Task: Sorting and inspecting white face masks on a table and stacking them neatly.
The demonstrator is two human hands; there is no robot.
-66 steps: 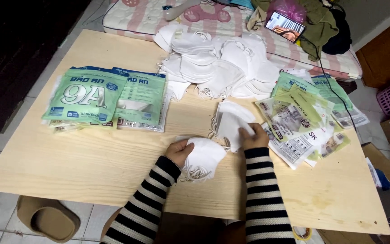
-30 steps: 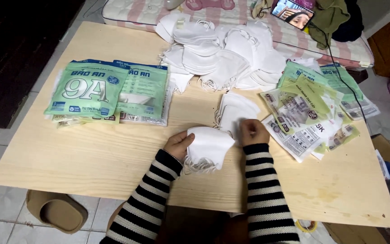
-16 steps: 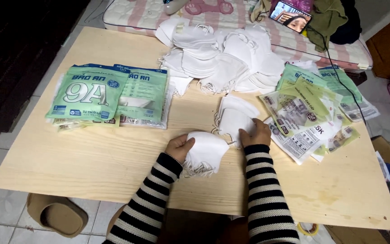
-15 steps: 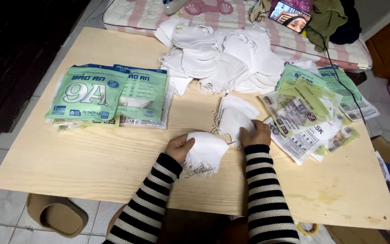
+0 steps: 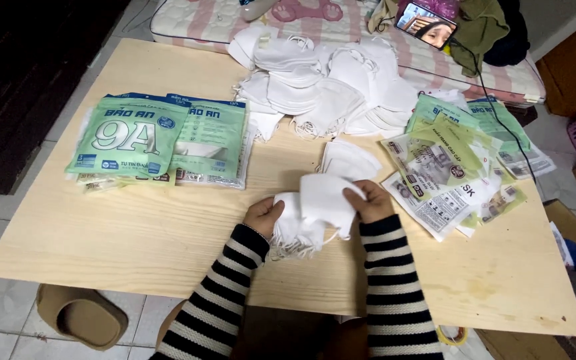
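My left hand (image 5: 263,217) and my right hand (image 5: 369,201) both grip a small stack of white face masks (image 5: 315,210) just above the wooden table (image 5: 135,233), ear loops dangling below the stack. Both arms wear black-and-white striped sleeves. Right behind the held stack lies another short pile of white masks (image 5: 349,160). A large loose heap of white masks (image 5: 325,87) covers the far middle of the table.
Green printed mask packets (image 5: 158,137) lie stacked at the left. Empty green and clear packets (image 5: 458,167) are spread at the right. A phone (image 5: 426,19) rests on a pink mattress beyond the table. A brown stool (image 5: 81,317) stands at the lower left.
The masks in my hands went from lying flat on the table to being gathered and lifted between both hands. My right hand shifted from the rear pile onto the held stack.
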